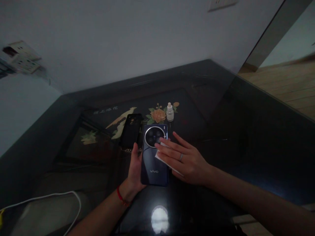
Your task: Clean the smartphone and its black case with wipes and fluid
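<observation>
My left hand (135, 170) grips a dark blue vivo phone (154, 164) by its left edge, back side up, over the black table (233, 131). My right hand (183, 159) lies across the phone's right side with its fingers flat, pressing a small white wipe (164, 161) onto the back near the round camera ring (153, 136). A ring sits on one right finger, and a red string circles my left wrist.
A black phone case (131, 130) lies just beyond the phone on the left. A small white dropper bottle (169, 112) stands behind it, by a painted flower. A white cable (61, 196) runs along the near left. Wall sockets at far left; wooden floor at right.
</observation>
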Tool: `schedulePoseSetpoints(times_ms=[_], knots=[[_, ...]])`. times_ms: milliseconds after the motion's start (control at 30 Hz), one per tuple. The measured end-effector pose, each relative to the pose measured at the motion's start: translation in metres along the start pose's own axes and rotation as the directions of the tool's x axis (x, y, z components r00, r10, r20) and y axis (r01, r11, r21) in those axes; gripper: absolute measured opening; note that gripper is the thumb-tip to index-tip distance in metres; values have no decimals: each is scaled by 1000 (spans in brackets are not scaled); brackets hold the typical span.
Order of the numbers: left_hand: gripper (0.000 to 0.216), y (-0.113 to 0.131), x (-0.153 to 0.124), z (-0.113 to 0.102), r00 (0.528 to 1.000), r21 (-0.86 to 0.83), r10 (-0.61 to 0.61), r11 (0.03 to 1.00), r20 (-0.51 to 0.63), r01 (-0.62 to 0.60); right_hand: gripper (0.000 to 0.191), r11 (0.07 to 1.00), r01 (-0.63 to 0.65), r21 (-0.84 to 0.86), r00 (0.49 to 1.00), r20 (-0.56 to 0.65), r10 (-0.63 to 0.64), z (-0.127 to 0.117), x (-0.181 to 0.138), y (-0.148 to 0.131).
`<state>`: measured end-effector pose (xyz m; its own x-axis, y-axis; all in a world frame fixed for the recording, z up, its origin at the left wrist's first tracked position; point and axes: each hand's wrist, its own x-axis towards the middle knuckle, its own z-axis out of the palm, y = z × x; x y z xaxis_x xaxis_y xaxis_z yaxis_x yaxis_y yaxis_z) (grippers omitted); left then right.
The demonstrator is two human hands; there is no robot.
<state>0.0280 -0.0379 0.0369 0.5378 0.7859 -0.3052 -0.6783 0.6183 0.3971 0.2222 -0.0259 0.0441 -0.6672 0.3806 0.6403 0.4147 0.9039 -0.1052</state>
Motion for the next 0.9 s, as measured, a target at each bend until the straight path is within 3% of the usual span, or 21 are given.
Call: schedulePoseSetpoints(times_ms=[100,167,200,267,300,333,400,467,533,700,900], knots=[[68,0,0,4,1000,50,-26,998,-8,26,34,992,36,117,999,-18,-34,-5,1,-3],[66,0,0,5,997,47,-29,999,73,26,37,976,-53,212,988,-134,83,-14,1,0],[65,0,-1,6,993,35,-25,999,120,21,40,958,-136,251,959,-210,191,-19,1,2],[68,0,-1,7,982,3,-19,1000,186,18,44,899,-319,298,850,-330,411,-26,1,7],[69,0,-1,7,980,-10,-20,1000,199,23,45,875,-379,301,806,-357,472,-27,1,9],[71,0,-1,7,980,-18,-22,1000,200,26,45,872,-397,285,798,-362,482,-27,1,11],[71,0,-1,7,985,-23,-31,999,170,35,42,925,-317,211,873,-316,371,-23,1,12],[69,-1,-1,6,993,-17,-38,999,108,40,39,981,-154,117,954,-242,178,-16,1,11],[68,-2,0,4,999,-9,-33,999,35,33,35,999,-21,29,984,-177,26,-8,1,7],[78,0,2,3,998,-4,-33,999,-60,33,26,989,149,-19,988,-28,-150,5,2,-8],[77,2,2,10,996,-14,76,997,52,-76,21,930,272,248,958,25,-287,10,3,-27]])
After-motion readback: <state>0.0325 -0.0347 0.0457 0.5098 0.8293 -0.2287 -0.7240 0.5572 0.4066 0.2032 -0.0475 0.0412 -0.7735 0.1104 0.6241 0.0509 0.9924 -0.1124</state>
